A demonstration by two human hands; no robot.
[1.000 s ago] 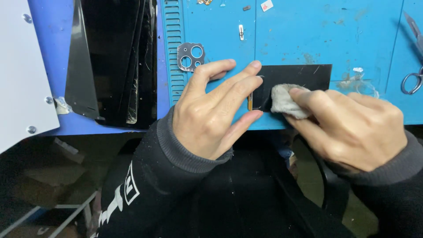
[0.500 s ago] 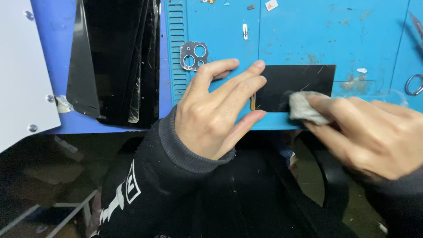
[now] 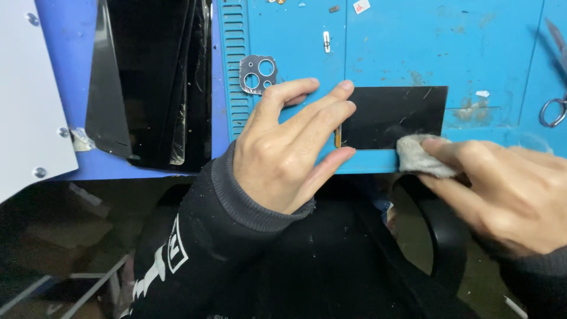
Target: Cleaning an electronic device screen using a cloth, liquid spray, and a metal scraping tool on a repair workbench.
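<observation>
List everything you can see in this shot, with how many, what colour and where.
black panel: one, glossy black, near edge of the mat, under both hands
grey cloth: one, grey, on the panel's lower right corner
blue mat: one, blue, stained, covers the bench top
camera ring plate: one, grey metal with round holes, on the mat above the left hand
scissors: one pair, metal, right edge
stacked dark panels: several, black, left of the mat
white plate: one, white, far left
left hand: fingers flat on the panel's left end
right hand: pinches the cloth

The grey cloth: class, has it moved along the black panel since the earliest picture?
Yes. The grey cloth has slid right and nearer the person, toward the black panel's near right corner.
</observation>
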